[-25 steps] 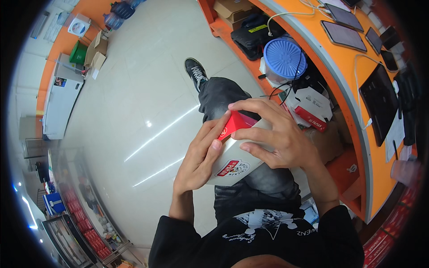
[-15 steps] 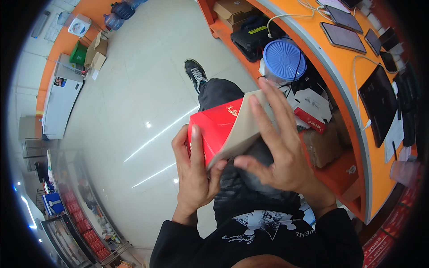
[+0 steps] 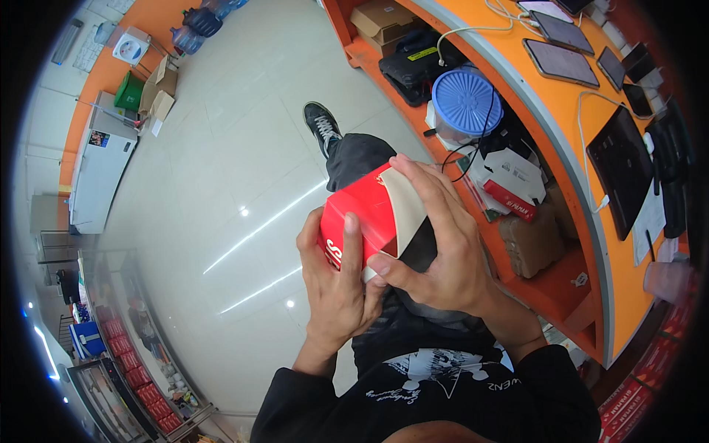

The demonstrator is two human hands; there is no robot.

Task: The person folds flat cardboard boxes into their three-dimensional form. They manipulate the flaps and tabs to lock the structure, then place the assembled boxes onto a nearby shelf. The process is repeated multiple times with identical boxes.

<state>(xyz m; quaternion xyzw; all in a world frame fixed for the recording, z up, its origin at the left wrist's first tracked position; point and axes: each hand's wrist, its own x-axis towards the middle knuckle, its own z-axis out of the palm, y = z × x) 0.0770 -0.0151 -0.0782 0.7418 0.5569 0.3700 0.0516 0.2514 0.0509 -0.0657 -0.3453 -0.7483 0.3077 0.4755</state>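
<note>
Both hands clasp the red box (image 3: 367,215), left hand (image 3: 334,284) beneath, right hand (image 3: 441,247) folding its beige flap (image 3: 406,207), not yet shut.

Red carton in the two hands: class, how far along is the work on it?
Done: the red carton already stands open as a box shape. In hand: the left hand grips its red side while the right hand presses on the beige flap. Left: that flap still stands out, not tucked flat.

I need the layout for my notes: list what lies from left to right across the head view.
White chest freezer → left hand → red box → right hand → round blue lid → dark tablet.
</note>
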